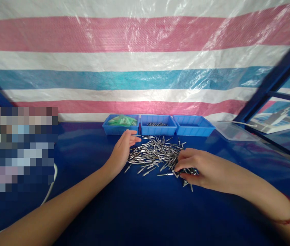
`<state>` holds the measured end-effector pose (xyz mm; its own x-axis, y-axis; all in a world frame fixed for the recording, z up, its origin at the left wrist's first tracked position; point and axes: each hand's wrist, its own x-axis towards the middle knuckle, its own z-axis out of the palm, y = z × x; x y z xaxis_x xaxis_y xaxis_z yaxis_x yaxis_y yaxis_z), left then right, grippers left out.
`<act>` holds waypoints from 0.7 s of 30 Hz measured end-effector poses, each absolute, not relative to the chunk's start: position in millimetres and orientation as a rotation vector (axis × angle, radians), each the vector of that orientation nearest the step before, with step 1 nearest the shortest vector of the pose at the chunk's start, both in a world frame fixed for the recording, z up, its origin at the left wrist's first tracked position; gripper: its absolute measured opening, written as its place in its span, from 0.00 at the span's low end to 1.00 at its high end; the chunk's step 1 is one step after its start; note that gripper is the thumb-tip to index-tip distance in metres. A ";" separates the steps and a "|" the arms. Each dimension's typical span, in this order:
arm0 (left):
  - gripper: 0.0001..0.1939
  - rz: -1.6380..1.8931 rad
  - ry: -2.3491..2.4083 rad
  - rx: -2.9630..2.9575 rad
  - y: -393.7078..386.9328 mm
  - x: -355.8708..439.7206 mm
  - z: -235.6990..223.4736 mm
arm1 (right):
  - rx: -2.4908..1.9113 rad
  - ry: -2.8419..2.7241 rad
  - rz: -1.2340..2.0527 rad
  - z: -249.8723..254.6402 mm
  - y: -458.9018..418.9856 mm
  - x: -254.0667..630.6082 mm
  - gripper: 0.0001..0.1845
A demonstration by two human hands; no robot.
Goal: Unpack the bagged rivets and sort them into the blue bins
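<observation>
Blue bench (139, 208): three bins (196, 130), one rivet pile (155, 152) between open left hand (123, 150) and curled right hand (195, 165), grip unclear

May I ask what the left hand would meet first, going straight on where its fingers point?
Most likely the far edge of the blind rivet pile, though how high the left hand is remains unclear.

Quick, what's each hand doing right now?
Left hand: open, held at the left edge of the metal pin pile.
Right hand: curled at the pile's right edge; whether it holds any pins cannot be told.
</observation>
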<state>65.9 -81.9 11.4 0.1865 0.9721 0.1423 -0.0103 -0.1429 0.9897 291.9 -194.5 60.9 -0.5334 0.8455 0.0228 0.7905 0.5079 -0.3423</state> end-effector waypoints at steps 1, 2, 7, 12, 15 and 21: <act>0.26 1.167 1.001 1.399 -82.3 65.9 11.7 | -1.405 -2.564 0.425 60.3 -194.4 291.2 0.09; 0.26 1.165 1.000 1.402 -82.6 65.8 11.8 | -1.404 -2.567 0.414 59.8 -194.5 290.2 0.08; 0.25 1.165 0.991 1.425 -81.6 64.9 10.0 | -1.419 -2.567 0.381 58.6 -196.4 285.0 0.07; 0.25 1.163 0.985 1.429 -80.3 64.1 8.5 | -1.395 -2.522 0.435 57.5 -195.8 285.1 0.07; 0.25 1.165 0.981 1.432 -80.6 64.0 8.6 | -1.370 -2.512 0.451 57.5 -195.5 287.0 0.08; 0.24 1.160 0.986 1.463 -80.4 64.5 6.8 | -1.398 -2.446 0.465 62.8 -195.1 290.6 0.07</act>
